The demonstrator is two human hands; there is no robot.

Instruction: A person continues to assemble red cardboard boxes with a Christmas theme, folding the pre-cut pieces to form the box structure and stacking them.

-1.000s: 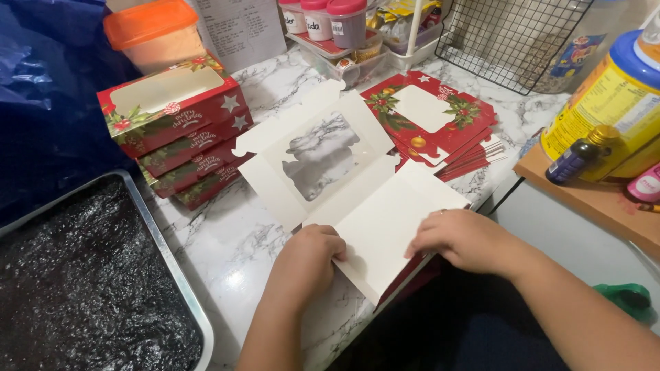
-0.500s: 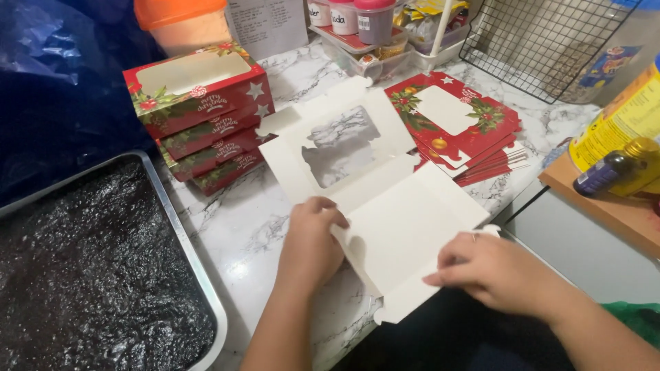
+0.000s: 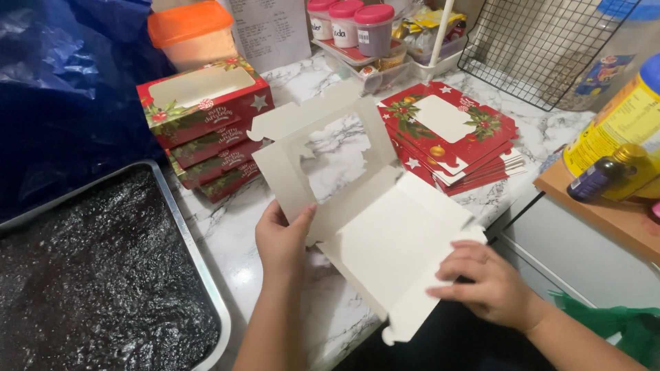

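Box blank (image 3: 371,227), white side up, lies unfolded across the marble counter (image 3: 234,233) in front of me, its window panel toward 11 o'clock and its near flap hanging past the counter edge at 5 o'clock. My left hand (image 3: 282,240) pinches the window panel's lower edge, thumb on top and the other fingers curled under, so it is closed on the card. My right hand (image 3: 491,285) rests on the near flap with fingers bent and fingertips pressing the card; I cannot tell whether the thumb is under it. As I see it, the main risk is a crooked crease: the thin strips around the window could buckle or tear if I fold against my left pinch instead of along the score. The overhanging flap could also slip off the edge if my right hand lets up. At 9 o'clock the tray (image 3: 206,288) of dark cake sits just beside my left wrist, so a swing of the card could smear it. Finished boxes (image 3: 206,124) at 11 o'clock and flat blanks (image 3: 447,130) at 1 o'clock stand near enough to be knocked.
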